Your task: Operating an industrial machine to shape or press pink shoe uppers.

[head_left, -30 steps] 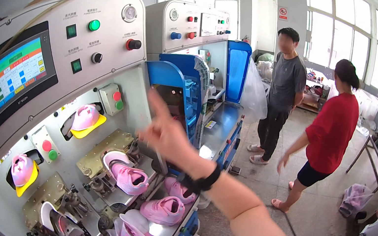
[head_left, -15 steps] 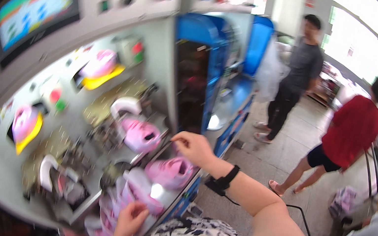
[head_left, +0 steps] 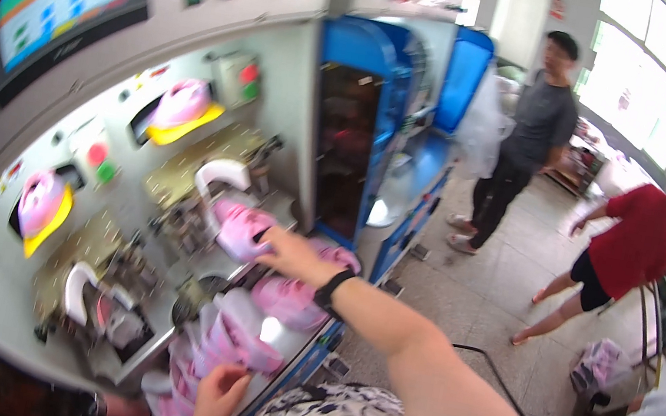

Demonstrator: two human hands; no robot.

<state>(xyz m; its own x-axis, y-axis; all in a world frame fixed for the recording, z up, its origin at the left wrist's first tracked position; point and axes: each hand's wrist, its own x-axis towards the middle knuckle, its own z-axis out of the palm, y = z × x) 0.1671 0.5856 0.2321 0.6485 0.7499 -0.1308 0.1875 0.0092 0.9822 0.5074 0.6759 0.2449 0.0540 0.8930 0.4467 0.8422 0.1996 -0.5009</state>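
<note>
My right hand reaches across to a pink shoe upper that sits on the right-hand station of the machine. Its fingers close on the rim of the upper's opening; part of the fingertips is hidden there. Below my right wrist another pink upper lies on the front ledge. My left hand is lower down, its fingers curled in with nothing visible in them. It is close beside a row of overlapping pink uppers. A white curved clamp pad stands behind the upper at the right station.
The left station has a similar white pad. Two pink uppers on yellow-edged holders are on the back wall. A screen and knobs are above. A blue cabinet stands to the right; two people stand beyond.
My right hand has moved left from above the ledge onto the upper at the right station. My left hand has shifted slightly lower. The person in red now bends forward.
</note>
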